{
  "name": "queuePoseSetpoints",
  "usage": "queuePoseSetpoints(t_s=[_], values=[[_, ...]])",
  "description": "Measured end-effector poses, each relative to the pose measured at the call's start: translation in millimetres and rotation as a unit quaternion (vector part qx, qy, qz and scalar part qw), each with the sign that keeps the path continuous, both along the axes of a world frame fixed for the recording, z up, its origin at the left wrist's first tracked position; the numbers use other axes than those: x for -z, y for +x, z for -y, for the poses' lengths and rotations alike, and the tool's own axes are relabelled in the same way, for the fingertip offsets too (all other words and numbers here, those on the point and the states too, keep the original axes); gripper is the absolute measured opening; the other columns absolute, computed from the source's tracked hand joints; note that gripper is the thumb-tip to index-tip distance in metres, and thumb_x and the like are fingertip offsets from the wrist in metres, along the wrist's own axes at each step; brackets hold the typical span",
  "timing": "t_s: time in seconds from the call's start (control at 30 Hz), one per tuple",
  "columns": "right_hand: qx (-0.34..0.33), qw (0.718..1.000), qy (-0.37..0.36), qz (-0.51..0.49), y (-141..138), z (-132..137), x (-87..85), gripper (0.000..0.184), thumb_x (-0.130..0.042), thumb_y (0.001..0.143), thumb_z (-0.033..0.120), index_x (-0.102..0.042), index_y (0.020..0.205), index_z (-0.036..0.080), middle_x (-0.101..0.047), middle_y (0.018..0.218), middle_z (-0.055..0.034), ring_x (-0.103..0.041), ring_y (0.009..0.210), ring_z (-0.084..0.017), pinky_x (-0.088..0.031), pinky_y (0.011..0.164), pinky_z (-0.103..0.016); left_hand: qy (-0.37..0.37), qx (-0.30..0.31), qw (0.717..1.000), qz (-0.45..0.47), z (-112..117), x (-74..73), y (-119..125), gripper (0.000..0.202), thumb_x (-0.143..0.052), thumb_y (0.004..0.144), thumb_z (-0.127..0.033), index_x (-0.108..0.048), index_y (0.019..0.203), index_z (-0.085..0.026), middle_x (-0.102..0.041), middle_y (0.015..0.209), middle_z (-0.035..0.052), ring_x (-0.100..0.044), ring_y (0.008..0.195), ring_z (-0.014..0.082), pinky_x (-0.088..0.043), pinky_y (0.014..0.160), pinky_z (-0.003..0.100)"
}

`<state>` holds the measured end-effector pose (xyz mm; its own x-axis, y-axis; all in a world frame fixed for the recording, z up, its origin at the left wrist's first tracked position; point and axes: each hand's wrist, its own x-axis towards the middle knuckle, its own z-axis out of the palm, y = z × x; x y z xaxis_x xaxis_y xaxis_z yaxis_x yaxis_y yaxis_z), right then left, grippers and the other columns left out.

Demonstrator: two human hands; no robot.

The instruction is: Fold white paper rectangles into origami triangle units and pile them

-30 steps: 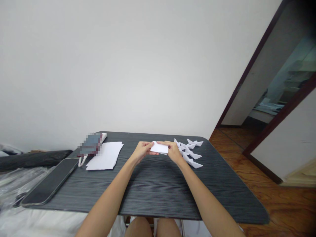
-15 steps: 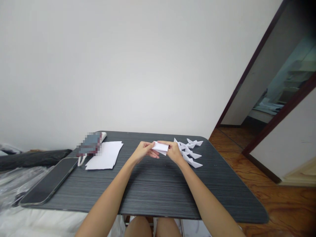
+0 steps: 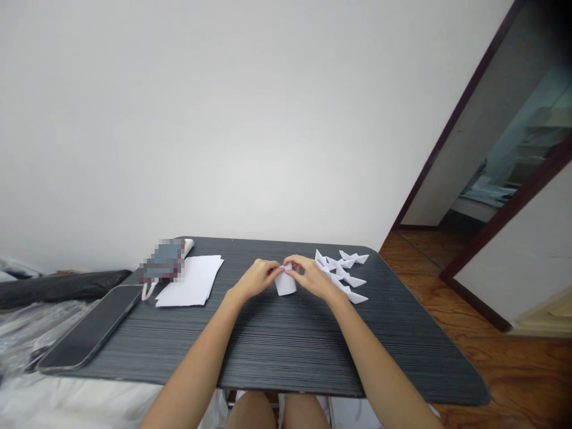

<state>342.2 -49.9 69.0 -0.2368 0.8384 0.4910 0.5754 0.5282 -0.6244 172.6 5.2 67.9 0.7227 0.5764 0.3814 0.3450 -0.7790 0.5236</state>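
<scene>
A small folded white paper (image 3: 286, 284) is pinched at its upper edge between both hands, over the middle of the dark table. My left hand (image 3: 259, 277) closes thumb and fingers on its upper left side. From the other side my right hand (image 3: 310, 276) grips the top with thumb and fingertips. The lower part of the paper hangs toward me, slightly curved. Just right of my right hand lie several folded white paper boats (image 3: 353, 280), some partly covered by that hand.
A stack of white paper sheets (image 3: 190, 286) lies on the left of the dark table (image 3: 286, 351). Beside it are a blurred dark red-edged object (image 3: 163, 261) with a white strap and a large black phone (image 3: 92, 328). A white wall (image 3: 268, 119) rises behind the table.
The folded paper has turned from lying sideways between the hands to hanging downward. Both hands now pinch its top edge with the fingertips closer together.
</scene>
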Motion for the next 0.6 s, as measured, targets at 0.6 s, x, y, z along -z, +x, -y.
queuePoseSetpoints(t_s=[0.6], values=[[-0.006,0.981,-0.125,-0.149,3.5,-7.6,13.1,0.015,-0.050,0.073,0.031,-0.048,0.071,0.017,-0.052,0.065,0.0009,-0.059,0.056,-0.013,-0.048,0.053,-0.024,-0.119,0.001,0.991,0.065,-2.4,-0.7,0.7,0.039,-0.036,0.081,-0.035,-0.057,0.058,-0.011,-0.056,0.041,-0.0004,-0.048,0.042,0.0082,-0.038,0.053,0.019]])
